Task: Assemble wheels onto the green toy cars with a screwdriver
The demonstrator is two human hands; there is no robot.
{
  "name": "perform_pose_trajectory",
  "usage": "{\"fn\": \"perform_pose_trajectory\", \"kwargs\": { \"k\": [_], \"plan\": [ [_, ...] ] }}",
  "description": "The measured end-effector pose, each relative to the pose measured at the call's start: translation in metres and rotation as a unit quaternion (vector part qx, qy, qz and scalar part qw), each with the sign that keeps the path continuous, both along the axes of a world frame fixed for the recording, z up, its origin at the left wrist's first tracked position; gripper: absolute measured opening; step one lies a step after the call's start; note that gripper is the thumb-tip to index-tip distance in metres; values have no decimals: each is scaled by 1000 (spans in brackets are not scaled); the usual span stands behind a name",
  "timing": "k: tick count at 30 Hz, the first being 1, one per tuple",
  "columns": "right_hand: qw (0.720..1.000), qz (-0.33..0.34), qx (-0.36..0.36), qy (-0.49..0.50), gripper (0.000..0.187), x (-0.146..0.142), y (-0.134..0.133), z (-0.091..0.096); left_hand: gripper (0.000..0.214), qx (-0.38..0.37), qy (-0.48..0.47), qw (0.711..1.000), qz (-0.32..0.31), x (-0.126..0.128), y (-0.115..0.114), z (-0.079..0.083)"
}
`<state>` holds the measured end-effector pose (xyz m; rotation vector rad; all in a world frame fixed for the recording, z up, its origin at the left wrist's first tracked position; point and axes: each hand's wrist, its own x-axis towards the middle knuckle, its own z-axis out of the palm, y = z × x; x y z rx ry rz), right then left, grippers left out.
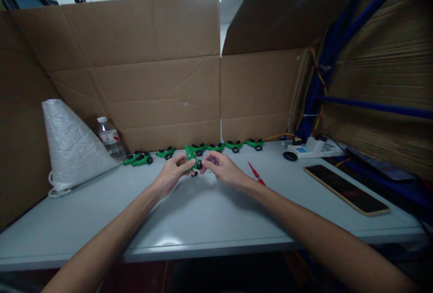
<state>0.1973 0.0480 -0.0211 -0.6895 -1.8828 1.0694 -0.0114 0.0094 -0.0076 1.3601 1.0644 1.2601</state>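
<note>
Both of my hands meet over the middle of the grey table [203,221]. My left hand [174,171] pinches a small green toy vehicle with black wheels [193,163]. My right hand [223,170] is closed, its fingertips touching the toy's black wheel end, with something small and purplish between the fingers. Behind the hands, a row of several similar green toys [233,145] lines the foot of the cardboard wall. More green toys [138,159] lie to the left.
A red-handled tool [256,174] lies just right of my right wrist. A white bag [69,146] and a water bottle [111,138] stand at the left. A power strip [313,147], a black round piece [290,156] and a phone [347,189] are at the right. Cardboard walls [152,72] enclose the back.
</note>
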Motion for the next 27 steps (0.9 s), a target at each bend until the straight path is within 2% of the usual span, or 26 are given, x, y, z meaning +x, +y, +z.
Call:
{"fn": "perform_pose_trajectory", "kwargs": {
  "k": [3,5,7,10,12,17,21,27],
  "plan": [
    [994,-81,72,0,31,9,7,8,37,-38,-25,999,-29,3,-2,0],
    [982,-147,116,-33,32,19,14,13,35,-69,-65,995,-33,4,-3,-1],
    [957,-214,145,-130,33,29,19,16,33,-93,-92,991,-40,4,-2,-3],
    [897,-277,138,-315,38,40,26,14,31,-112,-110,986,-56,2,0,-4],
    [869,-271,113,-398,41,42,29,8,30,-116,-110,985,-62,1,0,-4],
    [839,-229,85,-487,40,36,30,-10,33,-113,-94,988,-52,2,-1,-2],
    [832,-213,79,-506,44,32,27,-14,35,-103,-90,990,-46,2,-1,0],
    [827,-207,72,-517,56,36,25,-6,34,-90,-72,992,-44,0,3,-4]
  ]
}}
